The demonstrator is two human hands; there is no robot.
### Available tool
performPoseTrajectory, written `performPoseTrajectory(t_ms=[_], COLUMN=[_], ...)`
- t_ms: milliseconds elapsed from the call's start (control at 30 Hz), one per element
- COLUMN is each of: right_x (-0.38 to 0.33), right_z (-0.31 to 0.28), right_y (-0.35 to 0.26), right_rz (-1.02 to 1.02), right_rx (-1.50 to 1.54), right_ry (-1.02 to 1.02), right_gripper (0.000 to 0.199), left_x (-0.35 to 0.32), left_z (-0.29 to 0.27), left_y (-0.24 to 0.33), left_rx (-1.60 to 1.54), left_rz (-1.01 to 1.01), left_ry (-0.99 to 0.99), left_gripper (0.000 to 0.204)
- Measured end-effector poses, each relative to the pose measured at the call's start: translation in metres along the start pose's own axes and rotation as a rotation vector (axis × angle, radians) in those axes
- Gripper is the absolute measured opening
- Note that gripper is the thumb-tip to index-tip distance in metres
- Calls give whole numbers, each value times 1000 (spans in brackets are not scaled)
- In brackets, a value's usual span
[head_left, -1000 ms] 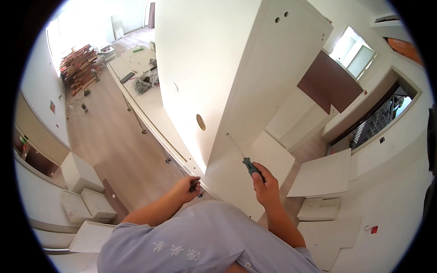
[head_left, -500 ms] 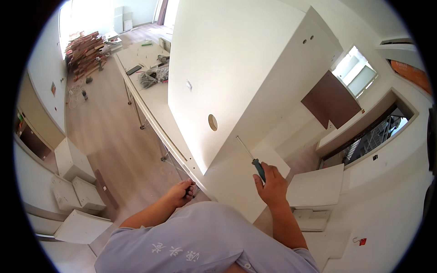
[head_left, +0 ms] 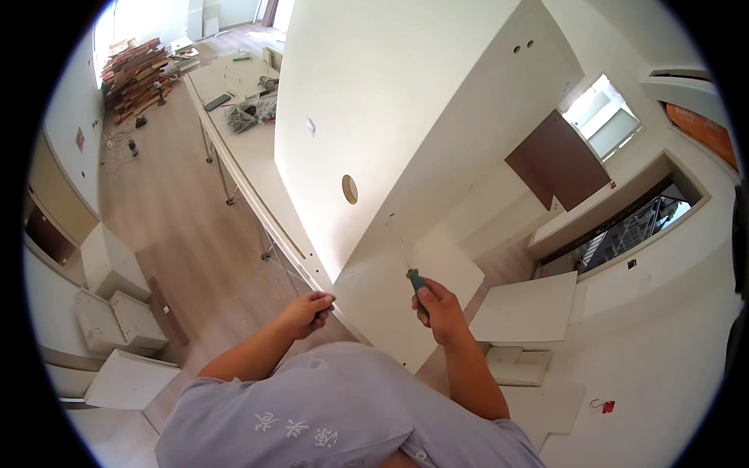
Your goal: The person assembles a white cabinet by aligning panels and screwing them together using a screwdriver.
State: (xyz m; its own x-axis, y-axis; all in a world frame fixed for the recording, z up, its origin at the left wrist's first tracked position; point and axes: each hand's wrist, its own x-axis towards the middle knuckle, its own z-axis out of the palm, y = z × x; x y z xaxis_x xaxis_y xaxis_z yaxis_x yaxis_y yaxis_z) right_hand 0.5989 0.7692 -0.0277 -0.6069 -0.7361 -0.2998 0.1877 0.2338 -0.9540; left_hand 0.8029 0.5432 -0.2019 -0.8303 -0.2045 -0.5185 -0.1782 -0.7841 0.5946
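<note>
In my right hand (head_left: 443, 316), the fingers are wrapped round the green handle of a screwdriver (head_left: 413, 276). Its thin shaft is faint and points away from me, toward a small hole in the side panel of a large white cabinet (head_left: 351, 86). Whether the tip touches the panel I cannot tell. My left hand (head_left: 308, 313) is closed beside the near edge of the white worktable (head_left: 290, 218); a bit of something dark shows between its fingers, too little to name. A round cut-out lies in the cabinet's front-facing panel.
A plastic bag of hardware (head_left: 251, 115) and a dark flat phone-like object (head_left: 218, 102) lie on the table's far part. Stacked reddish boards (head_left: 134, 78) stand at the far left. White boxes (head_left: 115, 261) sit on the left floor, with a white panel (head_left: 527, 308) at right.
My right hand has moved left and closed more fully round the screwdriver handle. The left hand has risen slightly and turned. The whole view has shifted a little.
</note>
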Motion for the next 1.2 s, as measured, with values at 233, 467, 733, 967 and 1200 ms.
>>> performPoseTrajectory(t_ms=[233, 467, 733, 967, 1200], right_x=[-35, -42, -33, 2, 41], right_z=[-11, -20, -57, -95, -68], right_y=[66, 80, 107, 178, 252], right_rz=[162, 55, 4, 468, 25], right_rx=[-452, -598, -594, 111, -141], right_ry=[-156, -186, -252, -418, -63], right_gripper=[42, 44, 43, 35, 35], left_x=[-10, -15, 6, 39, 128], left_z=[44, 56, 70, 71, 21], left_y=[26, 4, -4, -15, -47], left_rx=[57, 80, 461, 872, -36], left_rz=[52, 2, -91, -128, -210], left_ry=[-138, -27, 67, 71, 174], left_gripper=[21, 22, 22, 24, 23])
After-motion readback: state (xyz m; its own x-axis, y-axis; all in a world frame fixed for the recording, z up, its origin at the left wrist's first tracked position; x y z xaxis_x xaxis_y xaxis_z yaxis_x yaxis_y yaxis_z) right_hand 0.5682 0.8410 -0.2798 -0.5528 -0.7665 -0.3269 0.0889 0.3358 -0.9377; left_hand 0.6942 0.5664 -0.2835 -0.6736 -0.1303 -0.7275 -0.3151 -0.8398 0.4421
